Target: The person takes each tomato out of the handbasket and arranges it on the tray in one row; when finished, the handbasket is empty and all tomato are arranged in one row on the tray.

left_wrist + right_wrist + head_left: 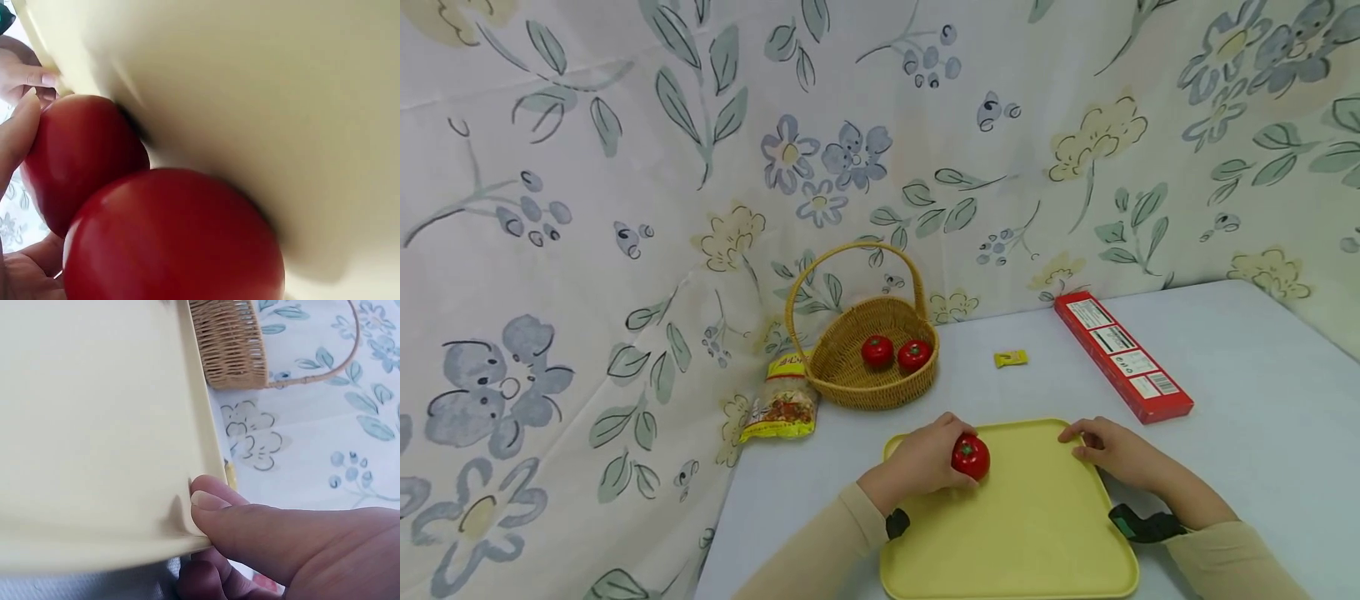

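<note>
My left hand grips a shiny red tomato with a green top, at the left part of the yellow tray. The left wrist view shows the gripped tomato between thumb and fingers. A second tomato touches it there, closer to the camera; in the head view the hand hides it. My right hand is at the tray's far right corner. Its thumb lies over the inner side of the rim, and other fingers are outside and below, pinching the corner.
Behind the tray stands a wicker basket with a tall handle and two tomatoes inside. A yellow-topped food bag leans beside it. A small yellow packet and a long red box lie on the white table.
</note>
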Demonstrator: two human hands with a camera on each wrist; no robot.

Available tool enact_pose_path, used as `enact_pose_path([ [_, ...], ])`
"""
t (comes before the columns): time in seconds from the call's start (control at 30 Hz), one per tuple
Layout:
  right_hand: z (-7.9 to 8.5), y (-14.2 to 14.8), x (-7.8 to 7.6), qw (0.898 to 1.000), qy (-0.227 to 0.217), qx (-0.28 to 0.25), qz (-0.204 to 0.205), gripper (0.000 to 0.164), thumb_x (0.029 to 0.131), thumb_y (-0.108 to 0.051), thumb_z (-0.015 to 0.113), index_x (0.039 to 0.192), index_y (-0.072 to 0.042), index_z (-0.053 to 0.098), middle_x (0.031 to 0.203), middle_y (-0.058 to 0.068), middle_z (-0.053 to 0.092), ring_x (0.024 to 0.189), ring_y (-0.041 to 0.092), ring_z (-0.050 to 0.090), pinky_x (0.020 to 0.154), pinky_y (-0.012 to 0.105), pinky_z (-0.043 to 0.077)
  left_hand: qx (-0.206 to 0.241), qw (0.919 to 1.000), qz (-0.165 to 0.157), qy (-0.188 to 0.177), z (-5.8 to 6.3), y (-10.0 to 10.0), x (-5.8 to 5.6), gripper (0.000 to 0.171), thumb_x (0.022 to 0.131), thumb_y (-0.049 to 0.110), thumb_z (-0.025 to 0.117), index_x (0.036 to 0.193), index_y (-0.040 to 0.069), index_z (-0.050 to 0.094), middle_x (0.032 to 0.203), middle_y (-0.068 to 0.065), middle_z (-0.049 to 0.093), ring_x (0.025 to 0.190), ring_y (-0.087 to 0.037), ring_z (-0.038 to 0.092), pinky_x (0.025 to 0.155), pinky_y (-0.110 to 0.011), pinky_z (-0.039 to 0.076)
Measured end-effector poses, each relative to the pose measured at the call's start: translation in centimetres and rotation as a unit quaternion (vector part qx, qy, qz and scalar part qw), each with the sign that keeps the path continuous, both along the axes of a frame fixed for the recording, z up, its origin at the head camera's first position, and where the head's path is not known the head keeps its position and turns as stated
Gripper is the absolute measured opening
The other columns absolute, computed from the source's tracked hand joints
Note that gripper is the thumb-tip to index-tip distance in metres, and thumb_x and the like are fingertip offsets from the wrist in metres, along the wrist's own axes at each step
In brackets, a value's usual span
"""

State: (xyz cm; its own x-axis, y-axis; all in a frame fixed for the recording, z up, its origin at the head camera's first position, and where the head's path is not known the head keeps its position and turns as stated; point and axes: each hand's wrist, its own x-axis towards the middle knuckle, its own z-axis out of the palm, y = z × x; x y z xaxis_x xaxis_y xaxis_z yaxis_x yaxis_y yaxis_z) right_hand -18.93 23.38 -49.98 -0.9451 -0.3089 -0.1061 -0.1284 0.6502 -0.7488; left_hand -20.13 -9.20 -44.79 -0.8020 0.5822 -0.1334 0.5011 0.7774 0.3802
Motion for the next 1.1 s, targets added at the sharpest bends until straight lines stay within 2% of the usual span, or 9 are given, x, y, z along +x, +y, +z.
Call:
enact_pose_path([
  [0.27, -0.2, 0.0, -0.2, 1.0, -0.002, 0.009, -0.002, 0.023, 0.1, -0.01, 0.07, 0.123, -0.007, 0.07, 0.097, 0.005, 0.051, 0.095, 0.025, 0.048, 0.072, 0.031, 0.045, -0.034, 0.9986, -0.008, 0.039, -0.1, -0.4, 0.1, 0.077, 0.082, 0.049, 0.09, 0.145, 0.018, 0.057, 0.137, 0.004, 0.061, 0.125, -0.013, 0.056, 0.106, -0.032, 0.048],
  [0.4, -0.1, -0.1, -0.2, 1.0, -0.006, 0.007, -0.002, 0.023, 0.1, -0.01, 0.069, 0.123, -0.007, 0.069, 0.097, 0.005, 0.051, 0.095, 0.025, 0.048, 0.072, 0.031, 0.044, -0.011, 0.9988, -0.004, 0.047, 1.5, -1.3, -1.0, 0.085, 0.083, 0.053, 0.087, 0.153, 0.022, 0.051, 0.148, 0.003, 0.055, 0.135, -0.018, 0.052, 0.112, -0.038, 0.044],
  [0.47, 0.1, -0.1, -0.2, 1.0, -0.011, 0.004, -0.003, 0.024, 0.1, -0.01, 0.07, 0.123, -0.006, 0.069, 0.096, 0.005, 0.051, 0.094, 0.025, 0.048, 0.071, 0.03, 0.045, 0.018, 0.9981, 0.006, 0.058, 3.2, -2.1, -2.4, 0.087, 0.084, 0.051, 0.087, 0.156, 0.022, 0.048, 0.153, 0.002, 0.053, 0.14, -0.021, 0.05, 0.115, -0.042, 0.042],
  [0.57, 0.1, -0.1, -0.2, 1.0, -0.013, 0.003, -0.004, 0.024, 0.1, -0.011, 0.07, 0.124, -0.006, 0.069, 0.096, 0.005, 0.051, 0.094, 0.025, 0.048, 0.072, 0.031, 0.044, 0.056, 0.9949, 0.033, 0.077, 5.9, -3.7, -5.5, 0.085, 0.087, 0.043, 0.087, 0.158, 0.021, 0.046, 0.157, 0.0, 0.05, 0.145, -0.027, 0.046, 0.118, -0.046, 0.038],
  [0.7, -0.2, 0.3, -0.2, 1.0, 0.0, 0.001, 0.004, 0.023, 0.1, -0.011, 0.07, 0.122, -0.004, 0.07, 0.095, 0.006, 0.051, 0.091, 0.024, 0.047, 0.071, 0.031, 0.044, 0.057, 0.9929, 0.065, 0.081, 7.7, -5.3, -9.8, 0.079, 0.09, 0.038, 0.085, 0.157, 0.02, 0.047, 0.156, -0.004, 0.05, 0.145, -0.028, 0.045, 0.118, -0.046, 0.039],
  [0.8, -0.5, 0.5, -0.2, 1.0, 0.006, -0.004, 0.007, 0.022, 0.1, -0.011, 0.07, 0.121, -0.004, 0.07, 0.094, 0.006, 0.051, 0.091, 0.024, 0.048, 0.07, 0.03, 0.044, 0.033, 0.9942, 0.079, 0.066, 7.7, -5.9, -12.5, 0.075, 0.093, 0.035, 0.083, 0.157, 0.019, 0.047, 0.154, -0.008, 0.051, 0.141, -0.029, 0.048, 0.115, -0.046, 0.042],
  [0.9, -0.5, 0.5, -0.1, 1.0, -0.001, -0.014, 0.0, 0.022, 0.1, -0.01, 0.07, 0.122, -0.006, 0.07, 0.095, 0.005, 0.051, 0.092, 0.024, 0.048, 0.07, 0.029, 0.044, -0.001, 0.9955, 0.078, 0.054, 6.9, -6.0, -14.6, 0.072, 0.094, 0.035, 0.081, 0.156, 0.016, 0.048, 0.154, -0.012, 0.05, 0.141, -0.032, 0.047, 0.115, -0.047, 0.041],
  [1.0, -0.5, 0.4, 0.0, 1.0, 0.0, -0.023, -0.003, 0.022, 0.1, -0.009, 0.07, 0.122, -0.006, 0.07, 0.094, 0.005, 0.05, 0.091, 0.024, 0.047, 0.069, 0.028, 0.043, -0.041, 0.9961, 0.065, 0.043, 5.8, -5.7, -15.9, 0.071, 0.095, 0.035, 0.081, 0.155, 0.014, 0.05, 0.156, -0.013, 0.047, 0.144, -0.036, 0.044, 0.117, -0.048, 0.04],
  [1.1, -0.5, 0.1, 0.1, 1.0, 0.005, -0.029, 0.001, 0.022, 0.099, -0.008, 0.07, 0.121, -0.005, 0.07, 0.093, 0.005, 0.049, 0.09, 0.023, 0.047, 0.068, 0.028, 0.042, -0.08, 0.9949, 0.051, 0.034, 4.7, -5.2, -16.6, 0.068, 0.095, 0.035, 0.081, 0.153, 0.015, 0.052, 0.156, -0.012, 0.047, 0.145, -0.035, 0.043, 0.117, -0.047, 0.039],
])
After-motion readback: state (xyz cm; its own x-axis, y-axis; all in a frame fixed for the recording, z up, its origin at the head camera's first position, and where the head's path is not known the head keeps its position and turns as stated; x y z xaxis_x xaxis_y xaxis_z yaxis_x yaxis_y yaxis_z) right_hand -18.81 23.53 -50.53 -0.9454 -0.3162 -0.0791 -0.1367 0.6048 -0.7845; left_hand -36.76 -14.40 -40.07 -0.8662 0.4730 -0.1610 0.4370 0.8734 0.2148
